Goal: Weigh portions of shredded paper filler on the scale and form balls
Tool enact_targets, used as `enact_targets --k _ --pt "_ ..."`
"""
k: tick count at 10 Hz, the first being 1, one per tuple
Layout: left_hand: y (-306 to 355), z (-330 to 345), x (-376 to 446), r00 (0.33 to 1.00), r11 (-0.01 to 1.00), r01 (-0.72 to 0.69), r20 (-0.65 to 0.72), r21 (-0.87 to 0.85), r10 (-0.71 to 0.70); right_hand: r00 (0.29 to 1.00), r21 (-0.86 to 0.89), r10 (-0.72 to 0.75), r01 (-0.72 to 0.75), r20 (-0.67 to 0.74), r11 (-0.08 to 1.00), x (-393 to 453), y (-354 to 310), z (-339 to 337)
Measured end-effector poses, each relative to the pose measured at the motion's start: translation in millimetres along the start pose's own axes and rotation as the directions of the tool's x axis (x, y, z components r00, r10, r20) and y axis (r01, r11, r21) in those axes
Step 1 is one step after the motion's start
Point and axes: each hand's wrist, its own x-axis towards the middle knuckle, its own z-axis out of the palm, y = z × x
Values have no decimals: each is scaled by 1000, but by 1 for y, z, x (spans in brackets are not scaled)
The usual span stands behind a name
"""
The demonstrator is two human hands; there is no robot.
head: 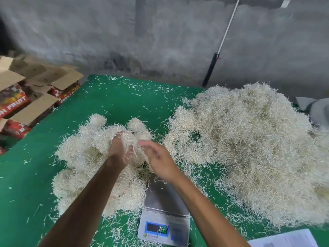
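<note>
2 hands met above a green table (124, 104): the left hand (119, 150) grasped a tuft of shredded paper (127, 138), while the right hand (158, 157) hovered beside it, fingers loose, blurred. The scale (165, 211) sat below, its pan bare but for strands. Formed balls (85, 154) lay left, the loose pile (249, 143) right.

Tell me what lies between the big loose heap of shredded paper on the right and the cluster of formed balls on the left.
In the head view, green table covering strewn with stray shreds, plus the scale nearer the person.
</note>
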Motion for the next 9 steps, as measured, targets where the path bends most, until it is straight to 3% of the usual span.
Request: enact_targets --k 1,2,3,4,5,6,7,8,9 --pt "-8 7 -17 895 998 -62 443 -2 57 977 -141 -80 52 -198 989 12 -13 25" --pt "-19 -3 -22 854 984 44 517 -171 51 942 -277 -95 3 -321 961 27 -8 48" --pt "-20 -34 -15 896 953 186 438 -238 -66 955 -444 -179 57 -238 894 30 4 66" --pt "-27 -62 -18 902 940 229 418 -252 -107 986 -615 -166 119 -19 780 51 8 80" --pt "-41 -97 -11 984 949 60 177 -309 -5 984 -684 -172 151 37 713 76 -2 93" --pt "-32 -130 -15 995 915 -86 4 -395 95 964 -710 -265 184 -3 680 100 -13 112" --pt "-12 -154 -12 987 949 -153 -93 -277 132 973 -732 -210 214 99 647 119 -15 132" --pt "-3 -162 -6 993 982 -109 -56 -155 101 976 -756 -117 218 185 618 129 -4 142" --pt "-4 -166 -1 988 988 -151 -40 -31 150 985 -716 -110 173 134 677 121 7 142"
